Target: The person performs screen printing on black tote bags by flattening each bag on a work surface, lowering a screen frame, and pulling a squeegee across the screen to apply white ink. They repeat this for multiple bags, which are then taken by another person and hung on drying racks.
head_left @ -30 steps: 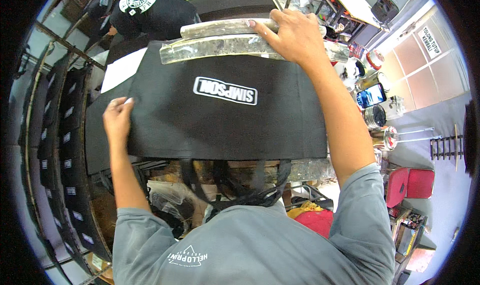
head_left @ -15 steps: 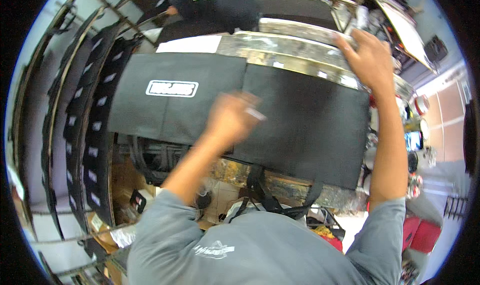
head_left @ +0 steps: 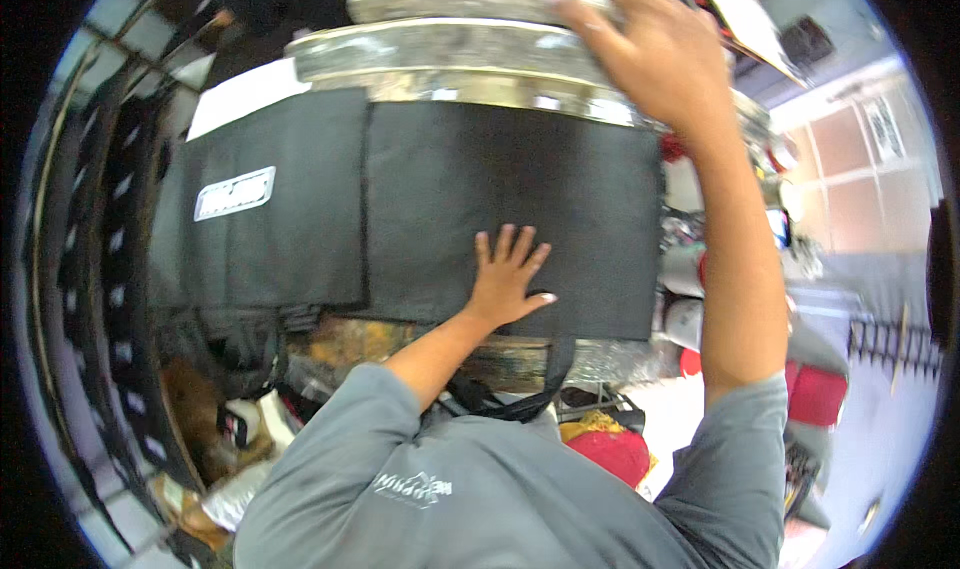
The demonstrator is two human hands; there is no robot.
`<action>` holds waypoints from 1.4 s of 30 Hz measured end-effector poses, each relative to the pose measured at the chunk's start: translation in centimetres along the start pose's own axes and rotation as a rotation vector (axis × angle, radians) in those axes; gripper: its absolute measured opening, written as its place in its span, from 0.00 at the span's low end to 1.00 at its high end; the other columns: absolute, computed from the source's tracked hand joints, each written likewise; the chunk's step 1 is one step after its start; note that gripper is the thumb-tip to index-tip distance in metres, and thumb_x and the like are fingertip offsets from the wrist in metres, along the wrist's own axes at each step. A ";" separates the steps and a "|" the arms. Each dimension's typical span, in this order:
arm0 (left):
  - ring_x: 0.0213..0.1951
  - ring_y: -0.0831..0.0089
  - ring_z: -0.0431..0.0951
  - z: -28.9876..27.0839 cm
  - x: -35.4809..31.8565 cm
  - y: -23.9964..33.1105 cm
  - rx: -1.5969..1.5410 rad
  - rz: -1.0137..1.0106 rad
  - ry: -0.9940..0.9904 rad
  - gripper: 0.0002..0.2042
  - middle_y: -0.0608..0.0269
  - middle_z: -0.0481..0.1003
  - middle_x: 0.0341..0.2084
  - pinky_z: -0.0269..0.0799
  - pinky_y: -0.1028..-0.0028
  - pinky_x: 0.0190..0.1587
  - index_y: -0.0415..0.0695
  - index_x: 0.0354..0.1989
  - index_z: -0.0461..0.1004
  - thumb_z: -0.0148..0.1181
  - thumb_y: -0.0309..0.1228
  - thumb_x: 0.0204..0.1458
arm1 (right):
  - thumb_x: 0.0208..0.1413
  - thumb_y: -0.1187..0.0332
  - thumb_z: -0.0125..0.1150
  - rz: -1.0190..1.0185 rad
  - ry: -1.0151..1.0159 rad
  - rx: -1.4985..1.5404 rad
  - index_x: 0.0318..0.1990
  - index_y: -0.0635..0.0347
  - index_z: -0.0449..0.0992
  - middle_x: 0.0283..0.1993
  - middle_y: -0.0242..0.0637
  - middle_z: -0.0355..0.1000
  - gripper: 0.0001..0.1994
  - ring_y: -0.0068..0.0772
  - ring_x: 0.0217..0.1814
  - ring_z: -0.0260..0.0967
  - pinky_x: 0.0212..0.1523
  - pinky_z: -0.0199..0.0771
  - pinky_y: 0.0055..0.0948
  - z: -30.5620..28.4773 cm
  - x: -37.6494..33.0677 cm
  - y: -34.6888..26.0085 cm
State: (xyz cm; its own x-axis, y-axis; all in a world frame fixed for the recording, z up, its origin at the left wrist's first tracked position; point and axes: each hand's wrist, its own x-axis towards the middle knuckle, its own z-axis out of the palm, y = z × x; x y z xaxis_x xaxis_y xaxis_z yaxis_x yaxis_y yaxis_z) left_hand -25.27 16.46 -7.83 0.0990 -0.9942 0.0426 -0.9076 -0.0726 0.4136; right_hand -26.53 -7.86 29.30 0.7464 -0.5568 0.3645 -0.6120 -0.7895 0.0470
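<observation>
My left hand (head_left: 508, 277) lies flat with its fingers spread on a plain black fabric bag (head_left: 590, 189), near the bag's front edge. A black strap handle (head_left: 558, 369) hangs off that edge. To the left, a second black bag piece (head_left: 310, 219) overlaps it and bears a white printed patch (head_left: 235, 194). My right hand (head_left: 655, 54) is raised at the far side, thumb and fingers curled over the right end of a long, pale-edged frame (head_left: 470, 1). Its fingertips are partly hidden.
Black pieces with white patches hang on a rack (head_left: 115, 239) at the left. A white sheet (head_left: 245, 97) lies behind the bags. Containers (head_left: 685, 269) crowd the right side. Below the worktable edge (head_left: 350, 341) are a red bundle (head_left: 608, 457) and plastic wrap (head_left: 240, 494).
My left hand, blurred in motion before, now rests flat and spread farther right on the plain bag. The view has shifted right, and my right hand stays at the frame's end.
</observation>
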 end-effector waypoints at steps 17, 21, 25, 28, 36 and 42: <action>0.83 0.41 0.33 1.1 0.6 -0.4 0.012 0.002 0.028 0.47 0.52 0.44 0.83 0.20 0.27 0.75 0.61 0.81 0.57 0.57 0.71 0.56 | 0.69 0.32 0.43 -0.007 -0.021 0.149 0.30 0.63 0.79 0.31 0.48 0.76 0.38 0.45 0.36 0.74 0.41 0.68 0.45 -2.2 1.4 -0.7; 0.82 0.41 0.34 1.0 0.7 -0.5 0.018 0.011 0.041 0.47 0.52 0.45 0.83 0.21 0.27 0.75 0.60 0.81 0.58 0.57 0.71 0.56 | 0.68 0.32 0.44 -0.030 0.104 0.162 0.31 0.63 0.79 0.32 0.47 0.77 0.38 0.45 0.37 0.74 0.43 0.67 0.46 -1.4 0.9 -0.8; 0.82 0.40 0.36 1.4 0.8 -0.9 -0.007 0.054 0.117 0.49 0.52 0.45 0.83 0.23 0.25 0.75 0.60 0.82 0.56 0.59 0.70 0.55 | 0.67 0.30 0.46 -0.004 0.015 0.153 0.38 0.63 0.81 0.38 0.51 0.80 0.38 0.51 0.44 0.78 0.51 0.71 0.49 -0.9 0.8 0.2; 0.82 0.39 0.37 1.6 1.1 -0.8 0.037 0.038 0.101 0.48 0.52 0.46 0.82 0.26 0.24 0.74 0.59 0.81 0.57 0.59 0.70 0.55 | 0.66 0.26 0.44 -0.061 0.154 0.046 0.54 0.64 0.84 0.49 0.56 0.83 0.44 0.57 0.54 0.82 0.58 0.78 0.51 0.4 0.7 0.1; 0.72 0.42 0.66 -11.2 3.0 1.0 -0.528 -0.084 0.283 0.42 0.48 0.65 0.74 0.56 0.40 0.74 0.49 0.76 0.65 0.67 0.59 0.57 | 0.66 0.27 0.45 -0.115 0.179 0.028 0.44 0.58 0.84 0.42 0.51 0.83 0.39 0.55 0.48 0.81 0.46 0.74 0.56 1.8 -1.6 0.2; 0.72 0.33 0.63 -22.5 -5.5 -1.4 -2.100 -0.136 0.525 0.70 0.20 0.60 0.67 0.63 0.43 0.75 0.20 0.74 0.20 0.45 0.80 0.54 | 0.59 0.37 0.66 -0.177 0.003 0.090 0.43 0.57 0.79 0.41 0.45 0.79 0.29 0.50 0.50 0.78 0.47 0.70 0.54 6.7 -10.5 -1.5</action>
State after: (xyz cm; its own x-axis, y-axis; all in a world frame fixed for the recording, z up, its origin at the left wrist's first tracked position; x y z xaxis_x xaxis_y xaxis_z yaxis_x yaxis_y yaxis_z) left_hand -15.37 23.86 11.79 0.5117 -0.8583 -0.0389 0.7332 0.4126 0.5405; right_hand -31.70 -2.55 19.19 0.8392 -0.4070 0.3607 -0.4457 -0.8947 0.0275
